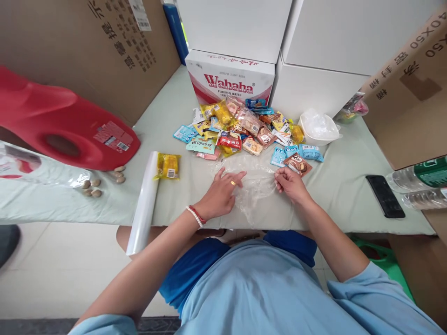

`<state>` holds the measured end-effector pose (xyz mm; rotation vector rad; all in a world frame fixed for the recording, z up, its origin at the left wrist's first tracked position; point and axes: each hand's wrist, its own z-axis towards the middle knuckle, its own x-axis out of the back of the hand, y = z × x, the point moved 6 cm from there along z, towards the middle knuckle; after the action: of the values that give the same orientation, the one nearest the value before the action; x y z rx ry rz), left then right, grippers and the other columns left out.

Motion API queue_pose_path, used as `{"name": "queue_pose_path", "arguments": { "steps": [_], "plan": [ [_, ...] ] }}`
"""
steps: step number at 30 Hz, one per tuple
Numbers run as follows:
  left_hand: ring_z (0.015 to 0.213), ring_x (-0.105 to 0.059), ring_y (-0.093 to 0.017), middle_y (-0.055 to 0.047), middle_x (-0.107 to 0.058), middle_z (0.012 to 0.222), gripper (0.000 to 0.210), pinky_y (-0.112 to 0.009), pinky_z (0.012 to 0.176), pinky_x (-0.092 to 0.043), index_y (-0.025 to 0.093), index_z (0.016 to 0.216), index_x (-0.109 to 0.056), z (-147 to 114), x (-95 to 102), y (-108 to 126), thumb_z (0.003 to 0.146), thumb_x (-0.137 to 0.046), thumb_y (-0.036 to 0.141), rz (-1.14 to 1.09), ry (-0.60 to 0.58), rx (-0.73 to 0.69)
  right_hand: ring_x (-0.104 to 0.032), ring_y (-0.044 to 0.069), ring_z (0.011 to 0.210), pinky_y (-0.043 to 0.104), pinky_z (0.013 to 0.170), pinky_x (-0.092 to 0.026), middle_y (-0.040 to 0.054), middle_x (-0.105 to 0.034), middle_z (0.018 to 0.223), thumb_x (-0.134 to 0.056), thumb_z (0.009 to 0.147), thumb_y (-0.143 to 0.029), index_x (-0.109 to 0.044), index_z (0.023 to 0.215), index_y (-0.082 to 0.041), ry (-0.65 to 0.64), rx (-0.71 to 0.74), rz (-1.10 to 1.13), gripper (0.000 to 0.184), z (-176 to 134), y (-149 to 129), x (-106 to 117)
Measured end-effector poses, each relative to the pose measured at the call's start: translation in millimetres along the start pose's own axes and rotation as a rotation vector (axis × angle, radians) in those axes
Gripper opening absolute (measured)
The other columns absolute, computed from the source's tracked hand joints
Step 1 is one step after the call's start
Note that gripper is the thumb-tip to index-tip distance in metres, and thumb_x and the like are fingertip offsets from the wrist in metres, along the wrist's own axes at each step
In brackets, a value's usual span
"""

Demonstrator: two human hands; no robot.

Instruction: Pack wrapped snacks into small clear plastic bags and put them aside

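**Clear film sits between my two hands, right one on it**

Crumpled clear plastic film is flat on the table, right of my left hand and left of my right hand. Right is the closer one: thumb and forefinger pinched together, apparently on the film's far right edge. Left fingers are spread, loosely bent, at its left side; can't tell if they press on it. No clean long axis, too crumpled; one tapering part points at my body and the near table edge.

Surface: pale green cloth, slightly wrinkled. Beyond the film is a heap of snack packets; a brown packet lies just past my right fingers, so room is tight there. Left side is looser: yellow packet next to a film roll that overhangs the near edge. White bowl far right, phone well apart.
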<state>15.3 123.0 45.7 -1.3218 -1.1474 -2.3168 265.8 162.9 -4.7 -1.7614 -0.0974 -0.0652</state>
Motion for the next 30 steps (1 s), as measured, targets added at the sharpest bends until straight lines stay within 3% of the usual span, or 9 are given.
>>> {"name": "queue_pose_path", "arguments": {
  "steps": [5, 11, 16, 19, 21, 22, 24, 27, 30],
  "plan": [
    [0.124, -0.063, -0.023, 0.000, -0.076, 0.097, 0.037, -0.059, 0.126, -0.029, 0.031, 0.099, -0.074, -27.5, 8.1, -9.9, 0.084, -0.050, 0.006, 0.066, -0.055, -0.139, -0.052, 0.012, 0.049, 0.024, 0.041, -0.041, -0.0030, -0.060, 0.063, -0.077, 0.076, -0.054, -0.056, 0.082, -0.023, 0.044, 0.002, -0.100, 0.038, 15.2, 1.3, 17.9],
    [0.136, -0.058, -0.027, -0.006, -0.076, 0.121, 0.028, -0.058, 0.126, -0.032, 0.024, 0.094, -0.074, -73.7, 7.0, -10.8, 0.086, -0.053, 0.009, 0.092, -0.201, -0.119, -0.056, 0.016, 0.052, 0.028, 0.046, -0.044, -0.0019, -0.059, 0.065, -0.069, 0.081, -0.050, -0.054, 0.083, -0.025, 0.056, 0.007, -0.235, 0.030, 23.2, 10.1, 29.4],
    [0.124, -0.066, -0.024, -0.009, -0.074, 0.129, 0.037, -0.044, 0.109, -0.051, 0.021, 0.123, -0.068, -85.9, 12.2, -18.5, 0.099, -0.040, 0.019, -0.146, -0.118, 0.102, -0.060, 0.020, 0.063, 0.034, 0.062, -0.051, 0.0026, -0.065, 0.072, -0.061, 0.088, -0.042, -0.057, 0.084, -0.024, 0.021, 0.099, -0.532, 0.019, 24.9, 2.9, 37.9],
    [0.111, -0.070, -0.022, -0.008, -0.074, 0.120, 0.034, -0.038, 0.099, -0.055, 0.022, 0.120, -0.066, -79.3, 13.8, -28.2, 0.106, -0.036, 0.031, -0.215, -0.018, 0.354, -0.065, 0.025, 0.085, 0.039, 0.080, -0.052, 0.0106, -0.072, 0.097, -0.059, 0.092, -0.037, -0.066, 0.088, -0.020, 0.149, 0.321, -0.801, 0.019, 16.7, -33.3, 41.5],
    [0.108, -0.070, -0.022, -0.009, -0.072, 0.119, 0.033, -0.037, 0.095, -0.055, 0.021, 0.115, -0.066, -71.2, 9.1, -28.0, 0.106, -0.038, 0.036, -0.182, 0.005, 0.407, -0.065, 0.023, 0.088, 0.038, 0.082, -0.052, 0.0122, -0.071, 0.109, -0.058, 0.097, -0.041, -0.070, 0.101, -0.019, 0.173, 0.455, -0.826, 0.026, 5.0, -60.4, 35.0],
    [0.110, -0.069, -0.023, -0.011, -0.070, 0.123, 0.032, -0.039, 0.096, -0.055, 0.021, 0.114, -0.067, -67.2, 5.0, -26.4, 0.105, -0.040, 0.038, -0.142, -0.004, 0.396, -0.065, 0.021, 0.085, 0.036, 0.080, -0.052, 0.0118, -0.071, 0.113, -0.056, 0.100, -0.044, -0.071, 0.109, -0.019, 0.097, 0.501, -0.806, 0.031, -2.0, -70.1, 27.0],
    [0.121, -0.064, -0.028, -0.014, -0.064, 0.136, 0.032, -0.045, 0.101, -0.053, 0.020, 0.118, -0.067, -62.6, -4.9, -24.2, 0.103, -0.048, 0.042, -0.031, -0.053, 0.357, -0.067, 0.019, 0.086, 0.033, 0.080, -0.054, 0.0106, -0.071, 0.122, -0.056, 0.102, -0.048, -0.070, 0.124, -0.022, -0.218, 0.561, -0.778, 0.037, -20.8, -77.9, 4.0],
    [0.137, -0.054, -0.036, -0.016, -0.056, 0.151, 0.046, -0.058, 0.111, -0.046, 0.022, 0.133, -0.062, -68.0, -15.6, -27.3, 0.096, -0.063, 0.048, 0.101, -0.140, 0.321, -0.072, 0.022, 0.105, 0.034, 0.089, -0.056, 0.0076, -0.061, 0.149, -0.066, 0.098, -0.044, -0.069, 0.135, -0.030, -0.677, 0.515, -0.890, 0.040, -59.7, -57.2, -13.0],
    [0.145, -0.047, -0.036, -0.015, -0.052, 0.156, 0.061, -0.061, 0.120, -0.038, 0.022, 0.143, -0.055, -83.3, -13.3, -35.9, 0.091, -0.070, 0.050, 0.087, -0.167, 0.303, -0.071, 0.026, 0.120, 0.034, 0.093, -0.058, 0.0036, -0.040, 0.169, -0.067, 0.095, -0.027, -0.064, 0.145, -0.034, -0.793, 0.353, -1.036, 0.051, -88.2, -23.0, 10.9]
  ]
}}
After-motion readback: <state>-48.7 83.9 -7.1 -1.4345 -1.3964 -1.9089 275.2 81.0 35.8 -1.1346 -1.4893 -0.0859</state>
